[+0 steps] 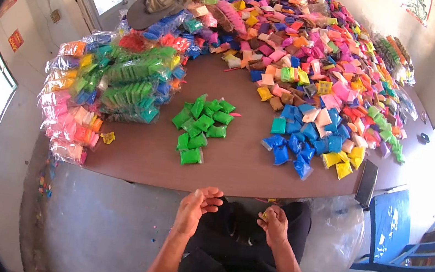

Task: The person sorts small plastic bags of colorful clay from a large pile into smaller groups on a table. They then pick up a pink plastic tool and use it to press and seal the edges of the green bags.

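My left hand [198, 207] is held over my lap at the table's near edge, fingers apart and holding nothing. My right hand [275, 226] is closed over my right thigh, pinching a small yellow thing whose kind I cannot make out. In front of my left hand, green packets [201, 123] lie in a loose group on the brown table [241, 164]. Farther right are blue packets [296, 152], with several yellow packets [345, 164] beside them. A small yellow packet [108, 137] lies alone toward the left.
A large heap of mixed packets [307, 48] covers the far right of the table. Bundled packets in clear bags [130, 82] are stacked at left, with a dark cap [159, 6] on top. A dark box-like object [366, 183] stands at the right edge near a blue chair [389, 230].
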`<state>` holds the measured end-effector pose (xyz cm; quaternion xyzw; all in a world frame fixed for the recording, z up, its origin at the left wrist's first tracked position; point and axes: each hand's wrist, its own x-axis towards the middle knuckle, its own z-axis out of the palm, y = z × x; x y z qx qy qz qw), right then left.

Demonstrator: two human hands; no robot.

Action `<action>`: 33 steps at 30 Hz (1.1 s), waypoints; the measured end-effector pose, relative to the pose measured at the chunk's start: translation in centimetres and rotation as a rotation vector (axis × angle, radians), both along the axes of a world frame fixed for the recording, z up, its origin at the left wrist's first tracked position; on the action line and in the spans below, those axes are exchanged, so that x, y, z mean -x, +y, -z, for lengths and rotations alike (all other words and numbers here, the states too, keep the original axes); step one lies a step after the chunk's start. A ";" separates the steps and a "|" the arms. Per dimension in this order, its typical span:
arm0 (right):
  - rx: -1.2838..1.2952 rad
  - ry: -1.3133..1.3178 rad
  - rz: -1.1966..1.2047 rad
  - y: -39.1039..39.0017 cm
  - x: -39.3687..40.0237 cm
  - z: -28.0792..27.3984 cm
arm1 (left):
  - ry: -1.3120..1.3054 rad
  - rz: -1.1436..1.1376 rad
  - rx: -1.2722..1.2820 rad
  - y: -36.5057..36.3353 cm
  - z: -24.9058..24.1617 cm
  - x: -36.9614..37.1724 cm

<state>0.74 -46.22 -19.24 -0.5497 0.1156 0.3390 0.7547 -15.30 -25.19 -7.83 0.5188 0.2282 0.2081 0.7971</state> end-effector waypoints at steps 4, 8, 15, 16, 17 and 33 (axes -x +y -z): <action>-0.082 -0.055 0.016 0.0 -0.7 2.6 | 0.032 0.012 -0.078 0.3 0.1 0.6; -0.029 -0.103 -0.032 0.0 -0.8 0.9 | 0.116 0.006 -0.169 -0.1 -0.3 0.3; 0.069 -0.116 -0.047 -0.6 -1.1 -0.3 | 0.188 -0.013 -0.268 -0.2 -0.6 0.0; 0.107 -0.100 -0.082 -0.6 -1.2 -1.1 | 0.199 -0.013 -0.267 -0.1 -0.5 0.1; 0.150 -0.079 -0.113 -0.8 -1.2 -1.6 | 0.212 -0.008 -0.262 -0.1 -0.4 0.2; -0.234 0.107 -0.079 -2.2 -0.4 -1.0 | 0.303 0.063 -0.280 -1.9 0.1 0.2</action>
